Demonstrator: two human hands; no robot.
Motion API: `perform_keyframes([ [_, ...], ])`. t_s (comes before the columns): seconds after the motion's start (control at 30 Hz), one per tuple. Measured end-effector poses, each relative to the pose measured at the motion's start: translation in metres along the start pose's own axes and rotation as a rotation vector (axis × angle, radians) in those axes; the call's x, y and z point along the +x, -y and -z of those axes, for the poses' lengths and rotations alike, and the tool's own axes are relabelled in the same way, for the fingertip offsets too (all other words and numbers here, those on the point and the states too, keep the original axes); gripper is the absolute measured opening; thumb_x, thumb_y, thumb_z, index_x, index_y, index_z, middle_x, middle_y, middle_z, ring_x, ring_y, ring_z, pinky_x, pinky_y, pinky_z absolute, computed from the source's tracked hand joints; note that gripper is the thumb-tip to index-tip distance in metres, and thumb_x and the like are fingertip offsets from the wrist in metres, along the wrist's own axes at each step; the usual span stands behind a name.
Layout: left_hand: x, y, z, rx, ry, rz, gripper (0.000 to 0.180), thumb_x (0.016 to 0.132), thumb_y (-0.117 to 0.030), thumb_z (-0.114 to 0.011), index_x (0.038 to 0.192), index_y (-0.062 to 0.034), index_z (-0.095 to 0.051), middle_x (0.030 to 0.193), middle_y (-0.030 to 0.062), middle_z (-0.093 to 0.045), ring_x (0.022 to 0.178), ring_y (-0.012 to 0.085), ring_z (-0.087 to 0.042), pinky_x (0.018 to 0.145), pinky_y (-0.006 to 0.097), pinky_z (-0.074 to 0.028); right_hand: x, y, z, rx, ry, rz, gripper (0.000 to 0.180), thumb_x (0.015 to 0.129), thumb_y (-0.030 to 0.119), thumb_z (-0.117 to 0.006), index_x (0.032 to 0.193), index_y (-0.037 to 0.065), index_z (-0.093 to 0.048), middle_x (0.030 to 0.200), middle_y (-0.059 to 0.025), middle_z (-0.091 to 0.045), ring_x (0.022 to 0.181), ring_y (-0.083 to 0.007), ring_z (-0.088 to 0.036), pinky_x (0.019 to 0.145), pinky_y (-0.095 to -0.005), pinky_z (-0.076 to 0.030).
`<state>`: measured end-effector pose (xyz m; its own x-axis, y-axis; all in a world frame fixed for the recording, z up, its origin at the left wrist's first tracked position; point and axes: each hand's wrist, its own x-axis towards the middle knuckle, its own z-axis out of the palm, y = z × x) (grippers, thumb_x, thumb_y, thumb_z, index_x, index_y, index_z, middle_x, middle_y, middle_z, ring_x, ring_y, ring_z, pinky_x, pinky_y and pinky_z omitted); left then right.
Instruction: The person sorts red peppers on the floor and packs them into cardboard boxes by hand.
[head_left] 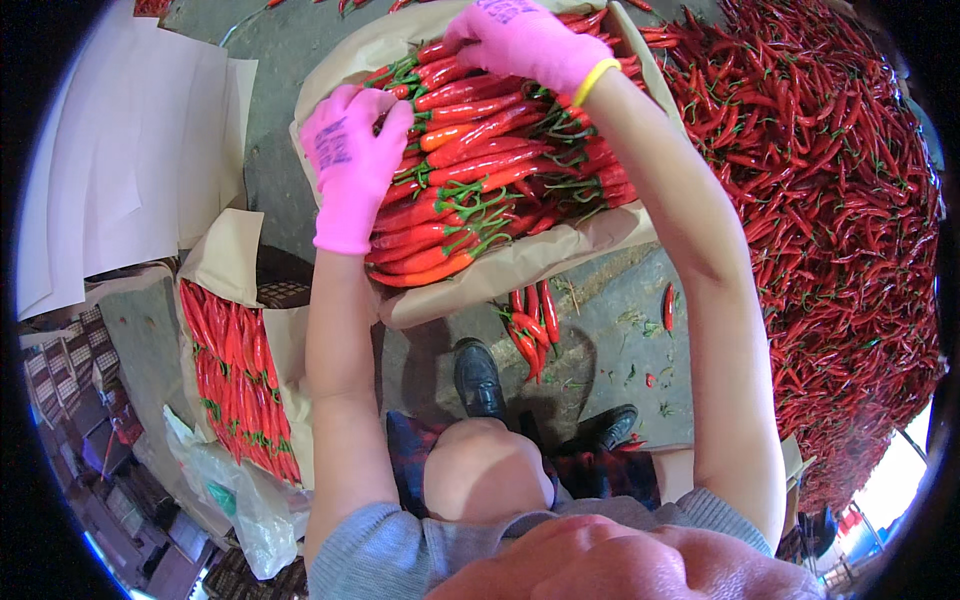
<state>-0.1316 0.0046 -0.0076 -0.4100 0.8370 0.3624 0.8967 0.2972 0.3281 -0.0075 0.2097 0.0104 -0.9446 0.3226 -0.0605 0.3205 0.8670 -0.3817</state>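
Note:
A paper-lined box (455,300) in front of me holds rows of red chili peppers (480,145), with green stems bunched along the rows. My left hand (350,160), in a pink glove, rests at the box's left side against the pepper ends. Its thumb stands apart from the bent fingers, and I see nothing between them. At the far side of the box, my right hand (525,45), also pink-gloved with a yellow band at the wrist, has its fingers bent down onto the peppers. Its fingertips are partly hidden among them.
A big heap of red chilies (820,230) covers the right side. A second paper-lined box of chilies (235,380) stands at left, beside a clear plastic bag (255,520). Pale paper sheets (140,150) lie farther left. Several loose chilies (530,325) lie near my shoes (480,380).

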Motion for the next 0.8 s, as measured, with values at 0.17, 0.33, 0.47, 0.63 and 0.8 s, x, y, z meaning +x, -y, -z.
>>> perform_keyframes([
  [0.17, -0.014, -0.002, 0.012, -0.48, -0.181, 0.111, 0.019, 0.089, -0.014, -0.066, 0.104, -0.0029, -0.072, 0.104, 0.011, -0.069, 0.098, 0.0223, -0.066, 0.091, 0.034, -0.049, -0.024, 0.013, -0.005, -0.085, 0.045, 0.047, 0.028, 0.083, 0.022, -0.069, 0.108, 0.012, -0.071, 0.094, -0.0145, -0.069, 0.091, -0.032, -0.068, 0.082, -0.0426, -0.052],
  [0.33, -0.08, -0.017, 0.063, -0.972, 0.133, 0.153, 0.027, 0.093, -0.012, -0.061, 0.115, 0.004, -0.067, 0.119, 0.0155, -0.065, 0.115, 0.024, -0.06, 0.104, 0.034, -0.043, -0.099, 0.023, -0.007, 0.474, -0.177, 0.271, 0.026, 0.089, 0.025, -0.068, 0.104, 0.004, -0.069, 0.087, -0.0101, -0.069, 0.075, -0.021, -0.066, 0.07, -0.0353, -0.053],
  [0.47, -0.163, -0.038, 0.071, -1.367, 1.172, 0.074, 0.041, 0.093, -0.025, -0.059, 0.124, 0.0025, -0.063, 0.122, 0.0156, -0.065, 0.12, 0.0271, -0.058, 0.107, 0.038, -0.041, -0.212, 0.054, -0.028, 1.022, 0.662, 0.252, 0.043, 0.092, 0.04, -0.066, 0.117, 0.004, -0.066, 0.086, -0.0087, -0.065, 0.079, -0.0237, -0.064, 0.075, -0.0345, -0.051],
  [0.63, -0.291, -0.048, -0.092, -0.472, 0.884, -0.008, 0.053, 0.093, -0.027, -0.056, 0.141, -0.0044, -0.051, 0.137, 0.0195, -0.056, 0.124, 0.0334, -0.056, 0.107, 0.038, -0.042, -0.317, 0.038, -0.21, 0.382, 0.383, -0.552, 0.036, 0.084, 0.037, -0.065, 0.103, 0.007, -0.066, 0.1, -0.0153, -0.07, 0.098, -0.0357, -0.066, 0.087, -0.0453, -0.051],
  [0.8, -0.314, -0.064, -0.109, -0.811, 1.109, 0.125, 0.058, 0.092, -0.022, -0.054, 0.147, -0.006, -0.045, 0.143, 0.0198, -0.052, 0.13, 0.0273, -0.052, 0.109, 0.037, -0.039, -0.365, 0.086, -0.272, 0.371, 0.232, -0.89, 0.038, 0.083, 0.042, -0.066, 0.101, 0.009, -0.064, 0.103, -0.0168, -0.066, 0.099, -0.0365, -0.065, 0.085, -0.0464, -0.051],
])
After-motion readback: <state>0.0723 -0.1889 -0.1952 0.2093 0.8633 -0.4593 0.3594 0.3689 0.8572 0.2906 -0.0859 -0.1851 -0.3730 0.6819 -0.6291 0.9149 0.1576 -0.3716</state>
